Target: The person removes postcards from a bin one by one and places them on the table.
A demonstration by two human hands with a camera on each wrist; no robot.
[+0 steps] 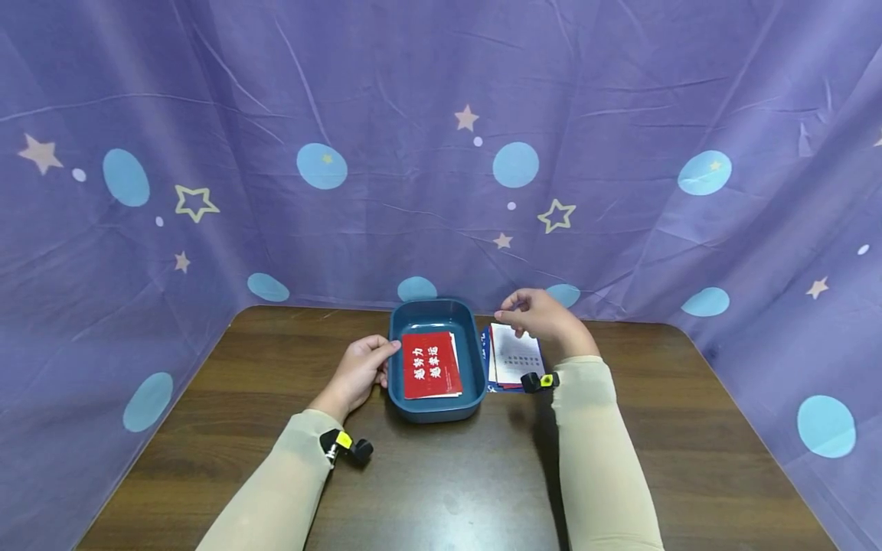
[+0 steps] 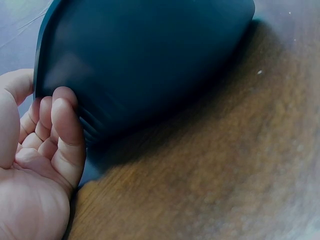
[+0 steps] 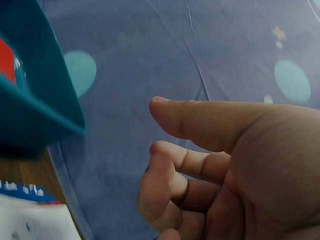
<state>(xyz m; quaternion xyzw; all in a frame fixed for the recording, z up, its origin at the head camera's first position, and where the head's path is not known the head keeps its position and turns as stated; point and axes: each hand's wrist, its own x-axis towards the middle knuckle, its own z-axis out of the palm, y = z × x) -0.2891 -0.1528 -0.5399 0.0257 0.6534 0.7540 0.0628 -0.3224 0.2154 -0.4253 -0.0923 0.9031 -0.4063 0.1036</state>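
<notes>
A blue tray (image 1: 432, 415) stands on the table with a red card (image 1: 430, 366) bearing white characters inside, over white ones. My left hand (image 1: 360, 371) grips the tray's left wall, thumb at the rim; in the left wrist view the fingers of that hand (image 2: 45, 150) lie against the outer side of the tray (image 2: 145, 65). To the right of the tray lies a pile of cards, a white one (image 1: 515, 353) on top and blue and red edges under it. Above that pile hangs my right hand (image 1: 547, 317); in the right wrist view the hand (image 3: 215, 170) has bent fingers, thumb apart, holding nothing.
The brown wooden table (image 1: 427, 490) reaches back to a purple curtain (image 1: 413, 229) with stars and blue dots, which also hangs at both sides. Sleeved forearms with wrist cameras cross the front of the table.
</notes>
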